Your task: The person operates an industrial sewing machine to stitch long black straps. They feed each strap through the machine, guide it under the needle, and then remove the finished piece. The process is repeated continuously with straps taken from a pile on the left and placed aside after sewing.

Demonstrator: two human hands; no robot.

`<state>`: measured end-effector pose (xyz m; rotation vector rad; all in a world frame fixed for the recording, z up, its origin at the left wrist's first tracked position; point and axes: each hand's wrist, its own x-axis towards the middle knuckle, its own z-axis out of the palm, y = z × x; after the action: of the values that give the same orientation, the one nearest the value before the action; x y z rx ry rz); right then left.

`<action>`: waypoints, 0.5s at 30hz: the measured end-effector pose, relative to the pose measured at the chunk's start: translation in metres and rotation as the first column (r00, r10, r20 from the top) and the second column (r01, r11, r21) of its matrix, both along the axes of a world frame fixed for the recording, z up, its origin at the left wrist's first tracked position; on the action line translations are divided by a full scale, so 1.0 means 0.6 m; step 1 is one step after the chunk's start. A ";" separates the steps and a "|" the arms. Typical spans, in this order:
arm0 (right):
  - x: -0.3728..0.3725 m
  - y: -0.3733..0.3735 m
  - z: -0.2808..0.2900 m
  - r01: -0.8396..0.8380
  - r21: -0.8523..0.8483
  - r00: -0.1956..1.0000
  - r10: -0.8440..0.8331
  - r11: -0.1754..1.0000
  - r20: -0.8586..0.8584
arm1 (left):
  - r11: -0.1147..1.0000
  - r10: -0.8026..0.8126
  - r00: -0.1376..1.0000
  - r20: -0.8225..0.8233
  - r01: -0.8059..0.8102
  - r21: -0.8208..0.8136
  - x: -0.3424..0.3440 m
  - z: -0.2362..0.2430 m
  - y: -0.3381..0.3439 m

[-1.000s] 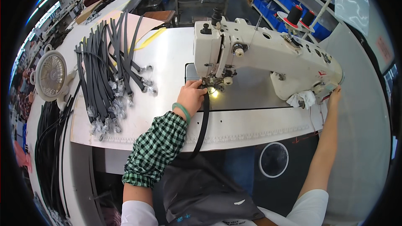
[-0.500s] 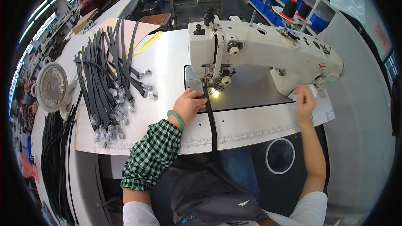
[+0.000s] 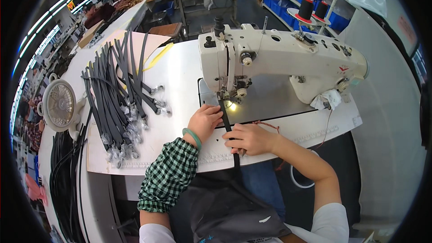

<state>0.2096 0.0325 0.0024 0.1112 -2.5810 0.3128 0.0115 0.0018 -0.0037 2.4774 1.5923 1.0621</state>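
Here, hands at black strap, right around it, left grip unclear, near printed ruler scale

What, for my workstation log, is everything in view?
Table: one, white, centre
Sewing machine: one, cream, on table
Thread cones: two, black, upper right
Single strap: one, black, at sewing machine
Loose straps: many, dark grey, table's left
Fan: one, pale grey, far left
Long strips: many, black, lower left
Cloth: one, white, machine's base
Bins: several, blue, upper right
Stool: one, brown, behind table
Sleeve: one, green check, left forearm
Left grip: one, at single strap
Right grip: one, on single strap, lower
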 end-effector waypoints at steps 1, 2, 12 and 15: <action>0.000 -0.002 0.000 0.011 0.006 1.000 -0.011 1.000 0.004 | 1.000 0.009 1.000 -0.015 -0.009 0.005 0.000 -0.002 -0.001; 0.001 -0.003 0.002 0.023 0.012 1.000 -0.023 1.000 0.009 | 1.000 0.012 1.000 -0.014 -0.012 0.003 0.001 -0.004 0.000; -0.001 -0.003 0.011 0.024 -0.048 1.000 -0.024 0.999 0.005 | 0.990 0.096 0.983 0.156 -0.077 -0.119 -0.063 -0.005 0.073; 0.000 0.000 0.022 0.073 -0.187 0.997 -0.074 0.980 0.004 | 0.937 0.346 0.934 0.092 -0.339 -0.087 -0.099 -0.026 0.165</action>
<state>0.2094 0.0326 0.0154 -0.0515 -2.5312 0.5253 -0.0477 0.1009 -0.0194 2.1063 2.0383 1.1252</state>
